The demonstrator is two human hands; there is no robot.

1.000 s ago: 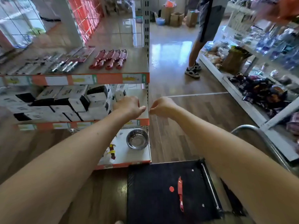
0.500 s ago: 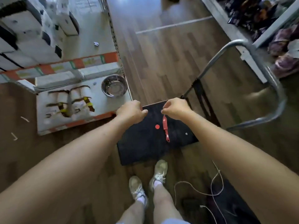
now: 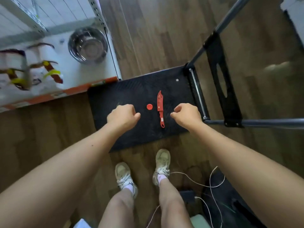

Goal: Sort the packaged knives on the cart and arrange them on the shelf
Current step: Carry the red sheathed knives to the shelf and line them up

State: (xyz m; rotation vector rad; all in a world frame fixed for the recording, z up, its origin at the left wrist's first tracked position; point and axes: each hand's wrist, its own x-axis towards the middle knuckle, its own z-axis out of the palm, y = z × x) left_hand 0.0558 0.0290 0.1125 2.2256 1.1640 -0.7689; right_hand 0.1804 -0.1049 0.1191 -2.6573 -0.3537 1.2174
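Red knife (image 3: 160, 108) lies flat on black cart (image 3: 125, 89) deck, blade away from the person, a red disc (image 3: 149, 106) just beside it on its left. Left hand (image 3: 122, 116) and right hand (image 3: 187, 114) hover loosely curled either side of the knife, neither touching it. Steel bowl (image 3: 88, 45) sits on the bottom shelf (image 3: 69, 71) at upper left.

knife (image 3: 160, 107): showing red all over, lying at centre
disc (image 3: 149, 106): showing red, at nine o'clock of the knife
cart deck (image 3: 125, 91): showing black, ribbed
shelf edge (image 3: 74, 90): showing orange
bowl (image 3: 88, 44): gleaming silver
floor (image 3: 148, 38): showing brown wood grain
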